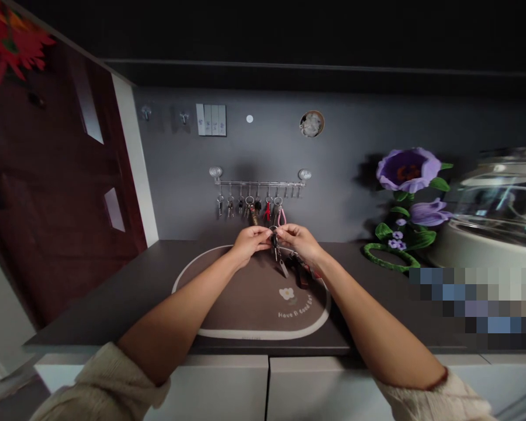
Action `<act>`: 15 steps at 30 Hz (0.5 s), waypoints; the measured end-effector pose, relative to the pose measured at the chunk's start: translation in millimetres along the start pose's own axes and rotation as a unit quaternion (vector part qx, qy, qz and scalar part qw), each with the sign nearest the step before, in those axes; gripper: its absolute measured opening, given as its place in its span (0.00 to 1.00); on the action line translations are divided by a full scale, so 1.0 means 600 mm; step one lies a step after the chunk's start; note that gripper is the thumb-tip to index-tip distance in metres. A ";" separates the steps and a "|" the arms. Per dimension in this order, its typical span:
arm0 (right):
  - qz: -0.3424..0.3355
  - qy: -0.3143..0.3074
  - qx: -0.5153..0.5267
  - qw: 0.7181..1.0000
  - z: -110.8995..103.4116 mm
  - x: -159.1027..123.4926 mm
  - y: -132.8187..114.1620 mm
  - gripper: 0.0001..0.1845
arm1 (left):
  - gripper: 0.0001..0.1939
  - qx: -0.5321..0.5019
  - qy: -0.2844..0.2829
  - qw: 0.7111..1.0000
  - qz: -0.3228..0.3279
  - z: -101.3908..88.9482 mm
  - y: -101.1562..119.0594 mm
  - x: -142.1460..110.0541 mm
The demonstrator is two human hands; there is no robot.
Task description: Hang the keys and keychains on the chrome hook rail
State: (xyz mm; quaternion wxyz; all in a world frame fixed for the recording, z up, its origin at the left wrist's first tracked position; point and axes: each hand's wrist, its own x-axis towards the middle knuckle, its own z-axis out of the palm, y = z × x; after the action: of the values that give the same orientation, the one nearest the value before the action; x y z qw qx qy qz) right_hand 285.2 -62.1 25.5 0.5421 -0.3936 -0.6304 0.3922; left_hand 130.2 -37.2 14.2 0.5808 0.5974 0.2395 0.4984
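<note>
My left hand (251,244) and my right hand (298,240) meet over the back of a brown mat (232,292). Both pinch a bunch of keys (275,247) by its ring, and the keys dangle below my fingertips with a pale tag hanging lowest. Behind them, a clear hook rail (260,183) on the wall carries several key sets, among them a red one (267,210) and one with a pink loop (282,217). More keys with a dark brown fob (303,279) lie on the mat, partly hidden by my right hand.
On the right of the dark counter (135,292) stand purple artificial flowers (408,169) and a large clear-topped appliance (499,204). A wall switch (211,120) sits above the rail. At left is a dark red door (48,175); a dark cabinet (289,35) overhangs the counter.
</note>
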 end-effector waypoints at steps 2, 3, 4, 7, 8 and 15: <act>0.003 -0.003 0.006 1.000 0.004 -0.002 -0.001 0.18 | 0.15 -0.016 0.012 1.000 0.004 -0.001 -0.001 0.002; 0.001 -0.002 0.008 1.000 0.006 -0.003 -0.001 0.18 | 0.15 -0.022 0.018 1.000 0.008 -0.001 -0.001 0.003; -0.002 0.001 0.010 1.000 0.009 -0.004 -0.002 0.18 | 0.15 -0.026 0.023 0.999 0.013 -0.001 -0.001 0.004; -0.020 0.023 0.015 0.999 0.015 -0.003 -0.006 0.17 | 0.17 -0.019 0.041 0.999 0.028 0.002 0.002 0.004; -0.028 0.030 0.014 0.999 0.017 -0.003 -0.008 0.16 | 0.17 -0.011 0.049 0.998 0.033 0.004 0.004 0.003; -0.054 0.052 0.028 0.997 0.020 0.003 -0.019 0.15 | 0.19 0.023 0.058 0.995 0.075 0.013 0.011 -0.003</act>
State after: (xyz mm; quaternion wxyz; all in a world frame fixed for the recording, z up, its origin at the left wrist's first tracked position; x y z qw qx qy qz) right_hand 272.5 -65.5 35.7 0.6056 -0.3631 -0.6104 0.3590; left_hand 134.5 -43.4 21.1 0.5131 0.5968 0.2391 0.5687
